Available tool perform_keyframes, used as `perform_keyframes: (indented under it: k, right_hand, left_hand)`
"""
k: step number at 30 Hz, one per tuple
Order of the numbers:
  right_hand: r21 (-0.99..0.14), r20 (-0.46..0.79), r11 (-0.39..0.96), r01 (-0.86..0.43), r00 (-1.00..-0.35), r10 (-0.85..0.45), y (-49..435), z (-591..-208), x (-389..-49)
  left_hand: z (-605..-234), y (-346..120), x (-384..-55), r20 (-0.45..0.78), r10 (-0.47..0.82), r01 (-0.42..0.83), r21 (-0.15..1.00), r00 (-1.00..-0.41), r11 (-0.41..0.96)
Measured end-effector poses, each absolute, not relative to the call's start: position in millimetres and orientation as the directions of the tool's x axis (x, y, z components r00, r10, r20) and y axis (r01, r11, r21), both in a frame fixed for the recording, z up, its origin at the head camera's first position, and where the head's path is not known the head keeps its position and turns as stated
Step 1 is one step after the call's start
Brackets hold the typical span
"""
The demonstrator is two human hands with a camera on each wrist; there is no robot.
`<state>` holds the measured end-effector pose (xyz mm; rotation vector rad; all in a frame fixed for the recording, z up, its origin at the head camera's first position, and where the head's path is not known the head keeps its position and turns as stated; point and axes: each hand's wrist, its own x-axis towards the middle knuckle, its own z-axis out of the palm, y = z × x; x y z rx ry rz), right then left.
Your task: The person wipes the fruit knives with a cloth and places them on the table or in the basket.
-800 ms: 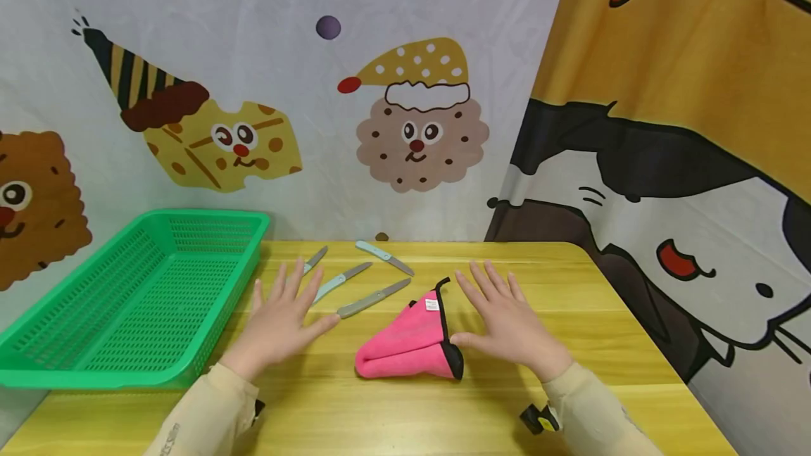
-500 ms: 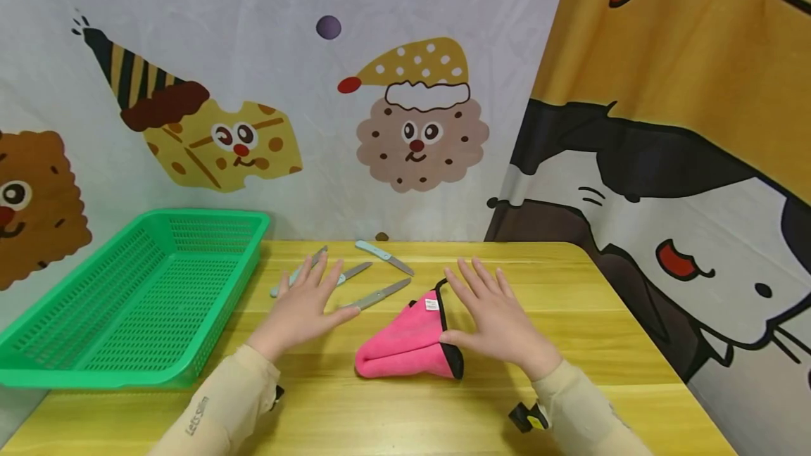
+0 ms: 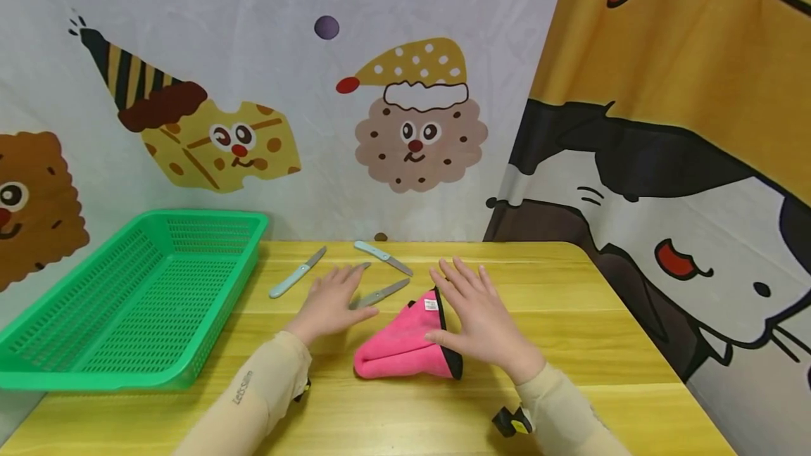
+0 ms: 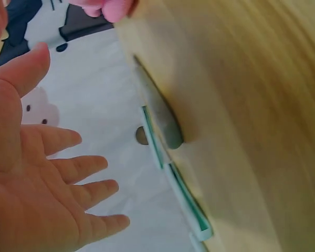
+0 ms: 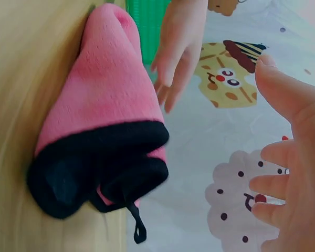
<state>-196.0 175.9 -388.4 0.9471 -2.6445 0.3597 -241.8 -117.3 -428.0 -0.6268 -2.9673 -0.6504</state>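
My left hand (image 3: 332,305) is over the table with its fingers spread, holding nothing. It overlaps a grey-green handled knife (image 3: 388,291) and mostly hides another knife in the head view. In the left wrist view, the palm is apart from the grey-green knife (image 4: 163,113). My right hand (image 3: 484,322), also spread and holding nothing, overlaps the right end of a pink cone-shaped fabric piece (image 3: 395,347). Black trim edges its wide mouth; a white tag (image 3: 431,305) sits near the top. The right wrist view shows its black loop (image 5: 138,226) and the dark mouth facing the camera.
Two pale blue handled knives lie farther back, one at left (image 3: 296,274) and one near the back edge (image 3: 382,257). A green perforated basket (image 3: 184,375) stands at the table's left. A cartoon-printed curtain (image 3: 405,217) hangs right behind the wooden table (image 3: 570,400).
My left hand has moved right and lowered, uncovering the left pale blue knife. My right hand has shifted left over the pink fabric piece. The knives and basket have stayed in place.
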Motion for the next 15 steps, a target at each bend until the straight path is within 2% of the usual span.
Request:
perform_keyframes:
  k: [7,15]
  right_hand:
    - [-0.105,0.373,0.722,-0.684,-0.700,-0.609,163.5,-396.6,-197.2]
    - [-0.108,0.354,0.711,-0.695,-0.695,-0.626,148.6,-403.0,-196.2]
  left_hand:
    - [-438.2,-104.8,-258.2,0.119,0.398,0.413,0.356,-0.910,0.838]
    - [-447.8,-97.4,-270.3,0.090,0.388,0.397,0.304,-0.917,0.866]
